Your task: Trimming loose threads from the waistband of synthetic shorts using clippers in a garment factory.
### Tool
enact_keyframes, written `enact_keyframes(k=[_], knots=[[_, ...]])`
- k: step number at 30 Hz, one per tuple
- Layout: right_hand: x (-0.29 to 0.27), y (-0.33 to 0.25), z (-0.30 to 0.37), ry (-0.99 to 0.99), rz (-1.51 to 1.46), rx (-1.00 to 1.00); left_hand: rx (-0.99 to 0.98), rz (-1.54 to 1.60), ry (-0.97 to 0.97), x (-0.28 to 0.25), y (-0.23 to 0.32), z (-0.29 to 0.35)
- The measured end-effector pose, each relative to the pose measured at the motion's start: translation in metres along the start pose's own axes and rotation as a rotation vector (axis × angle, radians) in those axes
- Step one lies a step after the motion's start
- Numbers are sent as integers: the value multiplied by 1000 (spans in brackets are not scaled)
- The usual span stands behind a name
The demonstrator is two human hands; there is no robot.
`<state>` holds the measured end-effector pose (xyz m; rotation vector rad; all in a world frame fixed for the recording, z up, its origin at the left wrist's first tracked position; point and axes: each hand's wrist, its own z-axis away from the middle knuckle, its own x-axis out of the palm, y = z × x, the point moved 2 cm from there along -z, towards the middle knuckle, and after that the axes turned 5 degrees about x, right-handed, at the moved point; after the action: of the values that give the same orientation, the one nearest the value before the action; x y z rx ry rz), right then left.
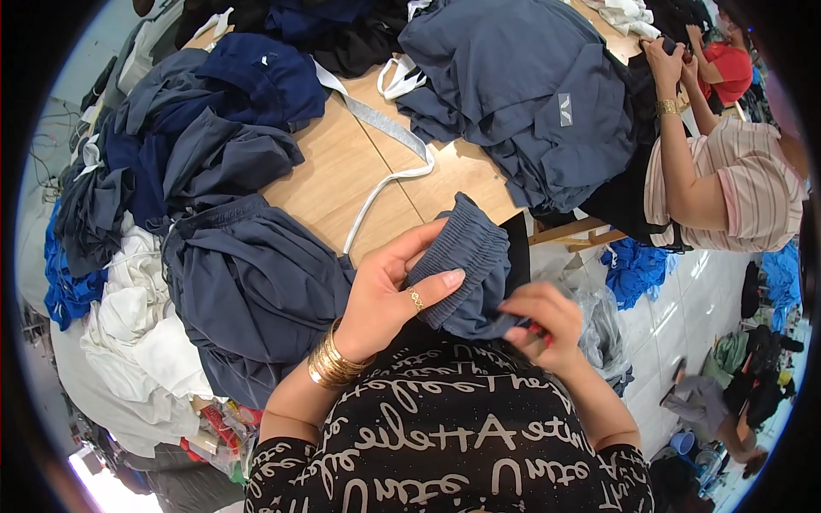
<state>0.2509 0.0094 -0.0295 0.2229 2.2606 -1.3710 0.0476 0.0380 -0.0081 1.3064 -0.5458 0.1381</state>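
My left hand (392, 295) is closed on a dark grey-blue garment (462, 265) with a gathered elastic waistband, its thumb lying across the ribbing. The garment is bunched up in front of my chest, over the table's near edge. On its right side, my right hand (543, 323) has its fingers closed at the fabric's edge and is slightly blurred. Something small and red (540, 332) shows in that hand; its kind is too hidden to tell.
Dark grey garments (256, 282) lie heaped at left, with a navy pile (256, 81) behind. Another grey stack (547, 94) covers the far right of the wooden table (342, 171). A white-grey strip (385, 141) crosses the tabletop. A person in stripes (727, 175) works at right.
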Motion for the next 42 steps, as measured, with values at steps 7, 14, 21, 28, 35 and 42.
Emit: enact_keyframes(k=[7,14,21,28,35,42], knots=[[13,-9,-41,145,-617,799,-23,-45,-82,1,-7,-9],[-11,-1,-67,382,-679,698,-60,-31,-15,-20,-20,-3],[18,2,-53,-182,-477,896,-75,-16,4,-12,-17,-6],[20,3,-47,261,-640,839,-146,77,-132,-13,-24,-8],[13,6,-53,387,-771,836,-252,-177,-198,-23,-14,-3],[13,10,-53,414,-848,889,-236,-152,-196,-22,-1,-2]])
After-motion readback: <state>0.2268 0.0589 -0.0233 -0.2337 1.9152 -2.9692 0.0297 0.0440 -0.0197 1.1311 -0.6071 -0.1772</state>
